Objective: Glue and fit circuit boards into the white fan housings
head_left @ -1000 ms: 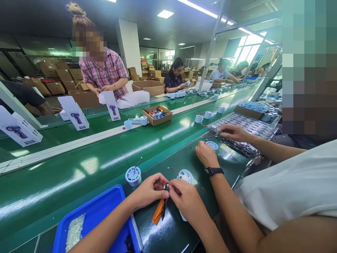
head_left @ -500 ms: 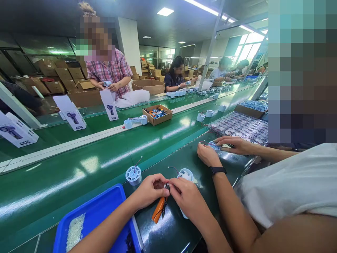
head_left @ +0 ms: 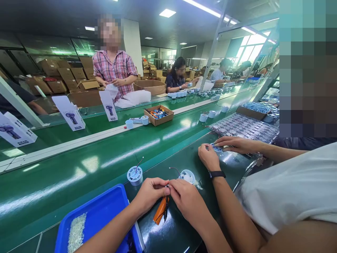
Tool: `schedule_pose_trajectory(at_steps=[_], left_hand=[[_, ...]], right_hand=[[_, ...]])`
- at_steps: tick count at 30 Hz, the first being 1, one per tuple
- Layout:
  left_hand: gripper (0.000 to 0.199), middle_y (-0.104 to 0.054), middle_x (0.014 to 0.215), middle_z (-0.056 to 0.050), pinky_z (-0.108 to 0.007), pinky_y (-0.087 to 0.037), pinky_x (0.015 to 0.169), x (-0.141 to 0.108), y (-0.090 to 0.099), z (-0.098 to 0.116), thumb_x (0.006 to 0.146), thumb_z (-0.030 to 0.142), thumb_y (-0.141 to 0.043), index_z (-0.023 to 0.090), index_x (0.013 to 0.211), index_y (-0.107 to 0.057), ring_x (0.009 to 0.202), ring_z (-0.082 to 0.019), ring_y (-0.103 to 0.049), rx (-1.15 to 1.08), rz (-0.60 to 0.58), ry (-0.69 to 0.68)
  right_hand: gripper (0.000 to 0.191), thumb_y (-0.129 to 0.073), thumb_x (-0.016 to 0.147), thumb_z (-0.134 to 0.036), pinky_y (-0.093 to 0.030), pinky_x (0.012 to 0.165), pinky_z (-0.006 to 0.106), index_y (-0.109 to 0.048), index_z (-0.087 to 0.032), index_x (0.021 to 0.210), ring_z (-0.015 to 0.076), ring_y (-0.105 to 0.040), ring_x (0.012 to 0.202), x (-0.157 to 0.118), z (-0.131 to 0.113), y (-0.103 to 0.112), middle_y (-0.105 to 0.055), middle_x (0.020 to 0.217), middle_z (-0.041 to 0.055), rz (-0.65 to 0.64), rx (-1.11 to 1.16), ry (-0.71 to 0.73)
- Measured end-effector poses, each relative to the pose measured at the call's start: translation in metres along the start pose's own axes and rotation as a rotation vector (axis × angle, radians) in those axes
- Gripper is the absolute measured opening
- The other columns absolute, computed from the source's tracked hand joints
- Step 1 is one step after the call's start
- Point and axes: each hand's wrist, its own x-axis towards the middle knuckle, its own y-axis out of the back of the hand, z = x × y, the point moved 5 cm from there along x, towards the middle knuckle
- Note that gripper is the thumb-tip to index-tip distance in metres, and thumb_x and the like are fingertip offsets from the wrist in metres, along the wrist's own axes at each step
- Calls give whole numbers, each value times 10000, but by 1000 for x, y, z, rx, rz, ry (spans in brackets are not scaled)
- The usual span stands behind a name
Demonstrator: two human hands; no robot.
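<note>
My left hand [head_left: 150, 192] and my right hand [head_left: 185, 200] meet fingertip to fingertip over the dark worktop. Both pinch the top end of an orange block with black wires [head_left: 160, 211], which hangs below the fingers and looks like a wired battery. The small part right between the fingertips is mostly hidden. Just beyond my right hand sits a white-bladed fan housing [head_left: 187, 176] with a thin wire. A light-blue round housing [head_left: 134, 175], its wire sticking up, stands beyond my left hand.
A blue tray [head_left: 100, 203] with small white pieces lies under my left forearm. At right, a co-worker's hands [head_left: 210, 154] handle a blue part. Across the green conveyor [head_left: 86, 147] stand a cardboard box of parts [head_left: 160, 121] and several white cartons [head_left: 72, 116].
My hands keep their pinch, nearly unmoved. Across the belt, the person in the plaid shirt straightens up and now holds something white instead of the light-blue item. The view shifts slightly.
</note>
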Motion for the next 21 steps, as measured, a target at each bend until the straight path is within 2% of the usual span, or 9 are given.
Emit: schedule_pose_trajectory(at_steps=[9,13,17,19,21], left_hand=[[324,-653,730,-33,-287,-421,716,-2,-4,10,576,430,-836,140,698,-756,741,-175,-565,54,-24,-29],[405,-692,817,-49,-309,-446,773,-2,-2,4,590,455,-829,138,822,-730,785,-184,-600,31,-19,3],[470,-698,844,-56,-321,-457,782,-3,1,0,601,465,-823,137,905,-677,800,-188,-620,25,13,28],[493,-688,825,-55,-321,-456,776,-3,2,0,596,475,-823,132,911,-661,784,-183,-618,32,19,34],[497,-674,815,-48,-315,-451,769,-3,3,0,603,482,-816,133,916,-650,770,-172,-611,41,20,38]], right_hand=[[258,-460,903,-325,-498,520,261,-639,-300,718,148,-616,568,-4,4,0,-637,652,-27,26,-25,-59],[255,-473,895,-309,-478,494,264,-621,-290,687,157,-603,551,-3,7,-4,-609,613,-17,53,-24,-93],[184,-486,900,-326,-548,643,317,-662,-282,869,204,-665,745,-9,5,5,-676,798,19,119,-26,-129],[207,-459,924,-322,-552,752,350,-644,-251,985,220,-664,865,-20,5,14,-682,922,49,174,-36,-162],[224,-423,950,-312,-543,794,355,-620,-224,1014,214,-655,903,-37,8,22,-673,966,65,244,-54,-205]])
